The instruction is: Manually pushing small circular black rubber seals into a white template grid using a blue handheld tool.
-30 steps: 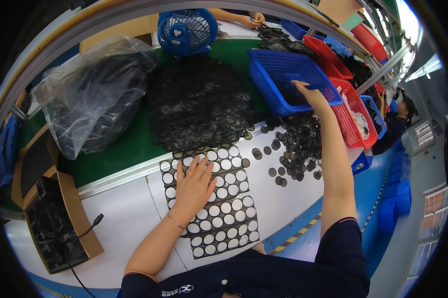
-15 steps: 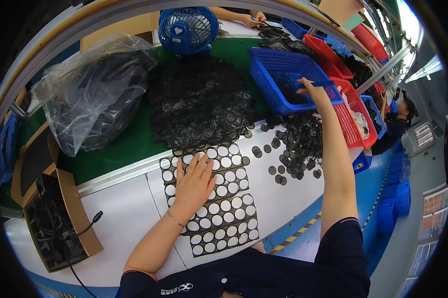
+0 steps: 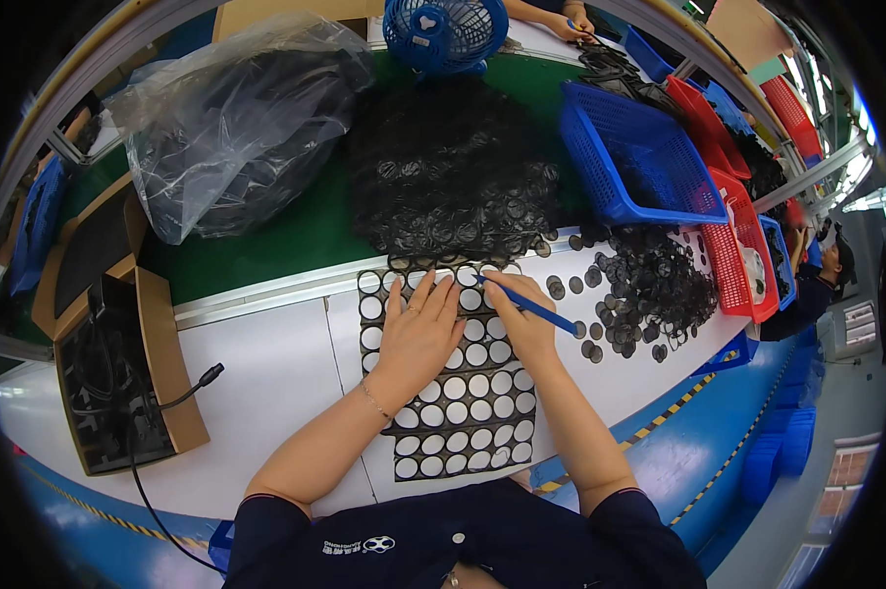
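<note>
Black sheet [image 3: 458, 407] full of round holes in the middle of the frame, on the white surface [image 3: 266, 393], its near end close to the edge. Bare white room to the left of it. Left hand [image 3: 418, 334] flat on the sheet, fingers spread. Right hand [image 3: 521, 324] just beside it, grip pinching a blue pen [image 3: 531, 306], tip at the sheet's top end. Loose black rings [image 3: 649, 290] piled right. Blue basket [image 3: 634, 157] upper right. Big black heap [image 3: 448, 167] above.
</note>
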Demonstrator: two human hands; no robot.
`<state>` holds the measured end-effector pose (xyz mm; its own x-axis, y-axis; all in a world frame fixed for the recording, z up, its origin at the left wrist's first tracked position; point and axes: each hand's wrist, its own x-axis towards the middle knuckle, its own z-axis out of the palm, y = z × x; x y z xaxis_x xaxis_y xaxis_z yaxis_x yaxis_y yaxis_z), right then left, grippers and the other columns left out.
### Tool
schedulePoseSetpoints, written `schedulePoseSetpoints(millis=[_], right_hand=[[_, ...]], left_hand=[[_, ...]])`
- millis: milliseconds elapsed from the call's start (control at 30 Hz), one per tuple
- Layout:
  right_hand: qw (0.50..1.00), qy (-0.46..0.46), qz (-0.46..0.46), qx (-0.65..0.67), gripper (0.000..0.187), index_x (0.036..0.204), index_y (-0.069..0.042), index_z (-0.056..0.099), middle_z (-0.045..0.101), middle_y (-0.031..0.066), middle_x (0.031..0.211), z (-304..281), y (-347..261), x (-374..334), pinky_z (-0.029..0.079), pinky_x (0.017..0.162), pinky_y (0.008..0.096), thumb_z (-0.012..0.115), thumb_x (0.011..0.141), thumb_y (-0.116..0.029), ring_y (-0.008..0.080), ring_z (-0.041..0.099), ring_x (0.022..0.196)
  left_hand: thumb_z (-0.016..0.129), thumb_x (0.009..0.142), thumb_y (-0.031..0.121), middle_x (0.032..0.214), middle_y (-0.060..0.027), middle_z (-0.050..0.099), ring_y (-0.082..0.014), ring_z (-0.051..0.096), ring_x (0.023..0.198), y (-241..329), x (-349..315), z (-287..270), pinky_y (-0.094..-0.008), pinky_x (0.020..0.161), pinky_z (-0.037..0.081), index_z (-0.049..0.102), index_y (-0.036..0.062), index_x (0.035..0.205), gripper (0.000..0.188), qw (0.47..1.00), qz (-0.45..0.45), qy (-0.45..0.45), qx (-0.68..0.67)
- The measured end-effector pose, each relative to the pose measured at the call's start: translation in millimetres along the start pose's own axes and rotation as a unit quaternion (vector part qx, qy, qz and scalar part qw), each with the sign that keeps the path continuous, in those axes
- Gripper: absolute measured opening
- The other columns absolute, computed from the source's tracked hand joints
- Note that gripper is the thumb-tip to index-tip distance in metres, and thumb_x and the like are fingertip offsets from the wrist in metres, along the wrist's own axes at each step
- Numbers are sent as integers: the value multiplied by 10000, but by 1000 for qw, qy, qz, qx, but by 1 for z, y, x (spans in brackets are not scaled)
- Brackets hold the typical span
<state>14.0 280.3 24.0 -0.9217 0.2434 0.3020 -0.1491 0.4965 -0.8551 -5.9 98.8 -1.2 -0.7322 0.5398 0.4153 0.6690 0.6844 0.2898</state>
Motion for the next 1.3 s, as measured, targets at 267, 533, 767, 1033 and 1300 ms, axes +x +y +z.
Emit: schedulePoseSetpoints(millis=[267,533,767,1033,1300], right_hand=[[999,-4,5,-35,187,1061,-55,777,738,103,946,19,14,-4,486,848,376,720,925,-170,265,643,924],[999,-6,2,-49,176,1057,-55,773,732,99,934,19,11,-5,491,847,372,717,930,-163,264,637,922],[999,2,7,-42,172,1059,-54,775,734,100,939,19,11,-5,493,848,360,724,925,-149,255,634,928],[999,-2,2,-44,176,1057,-53,774,735,101,939,19,9,-5,494,845,358,728,924,-159,257,636,935],[933,-16,-249,-259,240,1154,-40,712,707,126,1148,25,11,-5,458,962,456,696,925,-109,302,652,1058]], left_hand=[[707,914,274,1361,-106,622,-282,501,1366,1,1,1,-588,1148,326,659,4,1274,452,1000,6,19,3],[704,920,277,1368,-109,623,-286,503,1369,2,0,0,-588,1151,323,665,1,1272,449,1000,1,17,0],[682,939,277,1377,-113,622,-290,503,1374,2,1,-1,-587,1163,302,661,-2,1286,446,1000,-1,6,-5],[686,936,277,1380,-114,621,-290,501,1378,1,0,-1,-585,1163,302,659,-7,1288,452,1000,-4,4,-9],[687,933,284,1385,-112,617,-288,490,1389,1,0,0,-607,1163,290,660,-2,1283,453,1000,1,-9,-2]])
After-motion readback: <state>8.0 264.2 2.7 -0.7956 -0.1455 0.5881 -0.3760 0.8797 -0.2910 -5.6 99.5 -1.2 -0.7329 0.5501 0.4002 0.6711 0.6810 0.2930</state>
